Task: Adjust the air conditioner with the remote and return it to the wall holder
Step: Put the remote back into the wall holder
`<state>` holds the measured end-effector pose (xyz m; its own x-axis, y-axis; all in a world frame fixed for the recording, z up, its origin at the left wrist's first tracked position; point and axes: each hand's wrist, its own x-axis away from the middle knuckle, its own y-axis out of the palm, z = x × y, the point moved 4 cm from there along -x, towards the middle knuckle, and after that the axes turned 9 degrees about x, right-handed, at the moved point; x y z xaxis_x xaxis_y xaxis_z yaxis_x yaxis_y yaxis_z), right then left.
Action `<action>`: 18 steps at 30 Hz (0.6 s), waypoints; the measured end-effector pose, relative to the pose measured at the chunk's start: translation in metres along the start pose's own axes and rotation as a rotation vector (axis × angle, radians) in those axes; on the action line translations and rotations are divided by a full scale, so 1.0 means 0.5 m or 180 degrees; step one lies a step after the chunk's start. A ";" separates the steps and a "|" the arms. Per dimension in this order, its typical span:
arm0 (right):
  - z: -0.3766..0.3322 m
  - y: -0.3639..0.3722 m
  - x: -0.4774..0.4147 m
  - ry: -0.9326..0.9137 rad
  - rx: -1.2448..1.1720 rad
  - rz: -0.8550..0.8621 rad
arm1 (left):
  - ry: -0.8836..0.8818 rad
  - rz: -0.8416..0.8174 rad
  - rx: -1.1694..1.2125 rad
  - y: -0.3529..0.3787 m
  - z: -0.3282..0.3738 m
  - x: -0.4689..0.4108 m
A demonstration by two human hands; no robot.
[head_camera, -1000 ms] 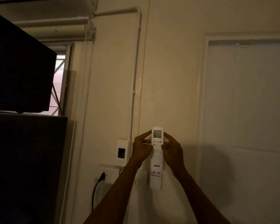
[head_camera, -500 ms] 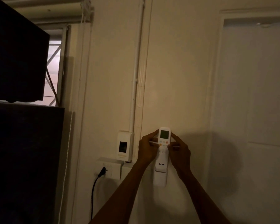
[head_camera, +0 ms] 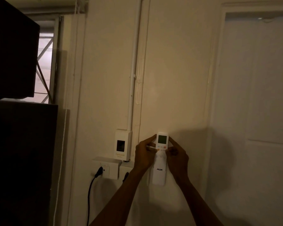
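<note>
A white remote point(head_camera: 162, 141) with a small screen and orange buttons stands upright against the wall, its lower end inside a white wall holder point(head_camera: 159, 176) marked AUX. My left hand point(head_camera: 145, 154) grips the remote's left edge and my right hand point(head_camera: 176, 155) grips its right edge, thumbs over the button area. The air conditioner itself is out of view.
A small white wall box with a dark window point(head_camera: 122, 145) hangs left of the remote. Below it sits a socket point(head_camera: 107, 168) with a black plug and cable point(head_camera: 92, 183). Dark cabinets point(head_camera: 15, 144) fill the left. A white door point(head_camera: 258, 95) is at right.
The remote has slid lower into the wall holder with both hands on it. The view has tilted down, and the pipe bend and unit at top left have left the frame.
</note>
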<state>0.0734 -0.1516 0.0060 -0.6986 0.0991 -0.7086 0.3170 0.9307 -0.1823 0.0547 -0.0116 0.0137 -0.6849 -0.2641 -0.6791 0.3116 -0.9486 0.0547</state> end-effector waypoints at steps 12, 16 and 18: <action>0.046 0.015 0.051 0.0117 0.0192 -0.0041 | 0.0041 -0.0065 -0.0239 -0.007 -0.060 0.042; 0.050 0.013 0.057 0.0048 0.0274 -0.0059 | -0.0061 -0.0044 -0.0278 -0.010 -0.070 0.050; 0.049 0.012 0.061 0.0049 0.0260 -0.0047 | -0.0059 -0.0066 -0.0288 -0.010 -0.073 0.052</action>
<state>0.0699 -0.1514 -0.0334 -0.7131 0.0917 -0.6951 0.3575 0.9003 -0.2481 0.0596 -0.0074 -0.0311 -0.7036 -0.2486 -0.6657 0.3548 -0.9346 -0.0260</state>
